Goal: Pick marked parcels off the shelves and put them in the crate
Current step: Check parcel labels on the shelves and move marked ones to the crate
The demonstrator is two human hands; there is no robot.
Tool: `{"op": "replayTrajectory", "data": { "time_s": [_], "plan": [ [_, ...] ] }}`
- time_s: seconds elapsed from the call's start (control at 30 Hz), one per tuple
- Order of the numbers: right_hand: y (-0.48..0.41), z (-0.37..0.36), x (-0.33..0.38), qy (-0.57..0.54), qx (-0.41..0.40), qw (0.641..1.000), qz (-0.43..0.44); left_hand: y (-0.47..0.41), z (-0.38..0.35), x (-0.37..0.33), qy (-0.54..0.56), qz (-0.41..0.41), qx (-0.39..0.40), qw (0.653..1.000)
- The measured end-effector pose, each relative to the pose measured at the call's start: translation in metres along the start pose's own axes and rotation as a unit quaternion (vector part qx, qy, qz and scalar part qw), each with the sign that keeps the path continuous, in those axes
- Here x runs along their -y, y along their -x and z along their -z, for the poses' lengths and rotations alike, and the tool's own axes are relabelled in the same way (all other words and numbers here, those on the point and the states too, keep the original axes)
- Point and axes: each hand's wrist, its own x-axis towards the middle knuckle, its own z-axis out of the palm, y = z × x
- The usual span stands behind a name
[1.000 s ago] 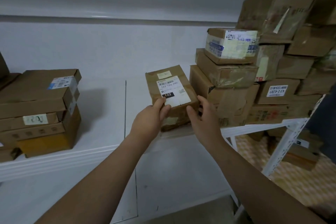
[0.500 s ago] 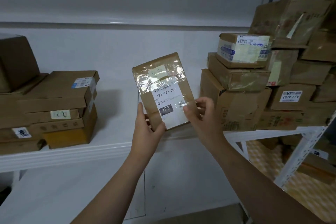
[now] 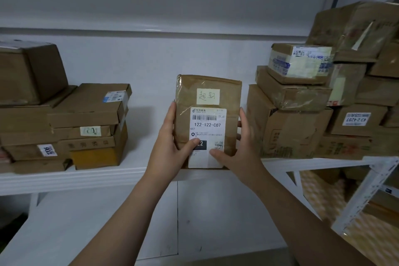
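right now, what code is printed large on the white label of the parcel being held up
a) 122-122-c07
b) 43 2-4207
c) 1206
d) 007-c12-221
a: the white label on the brown parcel, held upright between the left hand and the right hand with both thumbs on its front, reads 122-122-C07 under the barcode.

I read shipping label point(image 3: 208, 127) on parcel point(image 3: 207, 82) between left hand point(image 3: 170, 149) and right hand point(image 3: 239, 151): 122-122-C07, C07 beneath. Pale sticker point(image 3: 208, 95) above: handwritten 超期. Right of right hand, carton tag point(image 3: 356, 119): 43 2-4207, upside down. Left of left hand, flat-box tag point(image 3: 47, 150): 1206, sideways.
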Motion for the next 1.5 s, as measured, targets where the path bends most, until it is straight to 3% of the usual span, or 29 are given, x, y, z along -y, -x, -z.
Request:
{"op": "replayTrajectory", "data": {
  "time_s": [0.23,0.53,0.77,1.03,1.13,1.33,1.5],
  "plan": [
    [0.016,-0.001,0.009,-0.036,-0.016,0.999,0.018,0.011,0.006,-0.005,0.024,-0.005,-0.03,0.999],
    [0.043,-0.022,0.032,-0.088,-0.067,0.994,-0.026,0.033,0.02,0.0,0.058,-0.026,-0.073,0.995],
    [0.074,-0.035,0.043,-0.244,-0.098,0.956,-0.128,0.049,0.048,-0.002,0.122,0.013,-0.059,0.991],
    [0.148,-0.047,0.059,-0.19,-0.183,0.954,-0.143,0.092,0.055,0.0,0.125,0.024,0.051,0.99],
    [0.186,-0.042,0.065,-0.163,-0.248,0.942,-0.156,0.11,0.048,-0.002,0.138,0.03,0.149,0.979],
    [0.263,-0.021,0.065,-0.208,-0.348,0.892,-0.199,0.149,0.01,-0.007,0.235,0.189,0.401,0.865],
    [0.329,0.012,0.065,-0.199,-0.411,0.859,-0.232,0.2,-0.032,-0.033,0.223,0.189,0.461,0.838]
  ]
}}
